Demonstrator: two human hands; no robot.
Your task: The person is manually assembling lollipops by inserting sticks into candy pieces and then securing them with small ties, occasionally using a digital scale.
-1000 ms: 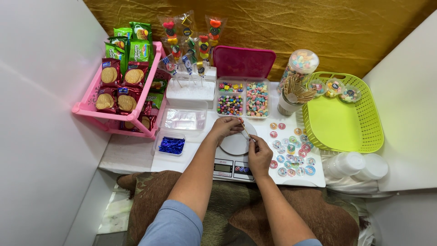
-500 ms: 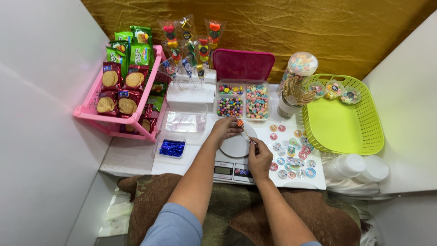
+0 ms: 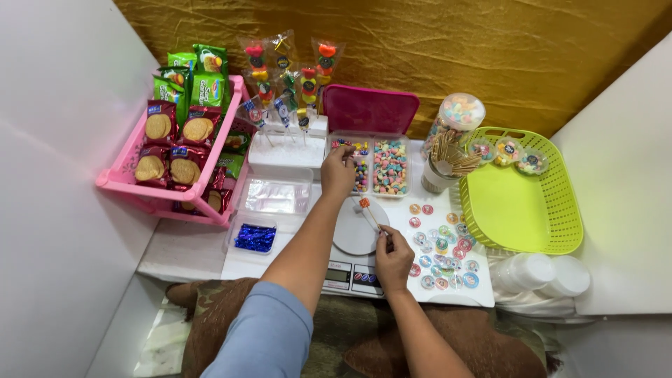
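My right hand pinches the lower end of a thin wooden skewer that slants over the round pan of a small white kitchen scale; a red candy sits near the skewer's tip. My left hand reaches into the clear compartment box of coloured candies, fingers bent over the left compartment. Whether it holds a candy I cannot tell.
A pink rack of snack packets stands left. Wrapped candy skewers stand in a white block. Also here: a pink lid, a jar of sweets, a cup of skewers, a green basket, round stickers, blue twist ties, white cups.
My left hand has moved from the scale pan up to the candy box. The right hand still holds the skewer, now with a red candy on it.
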